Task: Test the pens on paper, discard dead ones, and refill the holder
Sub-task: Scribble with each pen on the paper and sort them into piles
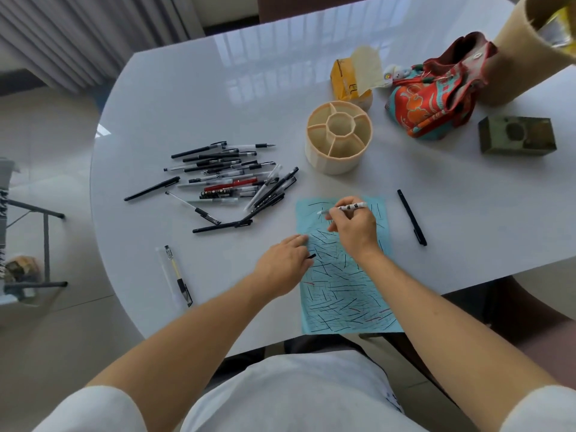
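Pens (230, 182) mostly lie untested, holder (339, 137) empty, while my right hand (353, 227) pinches a white pen (346, 208) over the scribbled paper (339, 294) and my left hand (282, 265), flat, perhaps clasps a cap.

Pen cap (311, 256) mostly hidden under left hand (282, 263); tan cylinder (517, 54) cut off top-right.

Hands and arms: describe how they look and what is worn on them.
Both are bare: the left hand and right hand wear no gloves, rings or watch that show. Forearms are uncovered; short white sleeves end near the elbows, matching the white shirt.
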The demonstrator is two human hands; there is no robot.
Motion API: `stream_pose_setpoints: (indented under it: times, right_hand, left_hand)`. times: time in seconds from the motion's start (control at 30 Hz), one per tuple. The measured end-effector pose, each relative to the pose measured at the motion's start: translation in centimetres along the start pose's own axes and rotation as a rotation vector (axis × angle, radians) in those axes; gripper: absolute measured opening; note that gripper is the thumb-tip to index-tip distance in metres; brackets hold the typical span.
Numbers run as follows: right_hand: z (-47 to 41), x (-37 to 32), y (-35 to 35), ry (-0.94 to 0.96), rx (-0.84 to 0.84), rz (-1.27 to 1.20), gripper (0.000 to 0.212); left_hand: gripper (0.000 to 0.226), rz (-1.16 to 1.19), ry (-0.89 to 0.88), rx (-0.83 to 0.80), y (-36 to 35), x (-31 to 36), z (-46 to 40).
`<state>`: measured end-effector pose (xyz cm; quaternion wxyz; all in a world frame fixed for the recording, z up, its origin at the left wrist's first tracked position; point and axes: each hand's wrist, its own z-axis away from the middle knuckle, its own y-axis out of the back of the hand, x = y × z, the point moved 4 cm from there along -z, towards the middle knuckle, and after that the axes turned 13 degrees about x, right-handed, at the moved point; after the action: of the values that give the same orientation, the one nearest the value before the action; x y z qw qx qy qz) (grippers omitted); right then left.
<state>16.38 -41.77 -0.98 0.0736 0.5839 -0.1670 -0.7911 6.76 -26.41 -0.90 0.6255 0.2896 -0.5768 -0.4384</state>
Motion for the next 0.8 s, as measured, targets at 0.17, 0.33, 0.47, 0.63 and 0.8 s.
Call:
stream_pose_setpoints:
  times: [0.17,0.33,0.47,0.63,0.8]
  right_hand:
    - [2.3,0.8,1.5,-0.11,-0.129,-0.171,0.014]
    - [3.4,0.7,1.8,-0.13,-0.167,-0.233,0.008]
    - [3.6,0.1,1.9,-0.112,-0.196,-0.234,0.018]
    - [3.4,-0.2,2.8,-0.09,-0.155,-0.253,0.013]
    - [3.6,-0.3,2.8,-0.083,-0.181,-0.262,0.011]
  left_hand:
    - [0.028,0.134,0.134,0.178,1.2,-0.7,0.7]
    - [0.024,0.16,0.113,0.224,1.6,0.0,0.5]
    - [0.022,0.13,0.128,0.18,1.7,0.4,0.3]
    - [0.024,0.098,0.146,0.153,2.0,0.6,-0.1]
    - [0.022,0.119,0.123,0.167,2.4,1.1,-0.3]
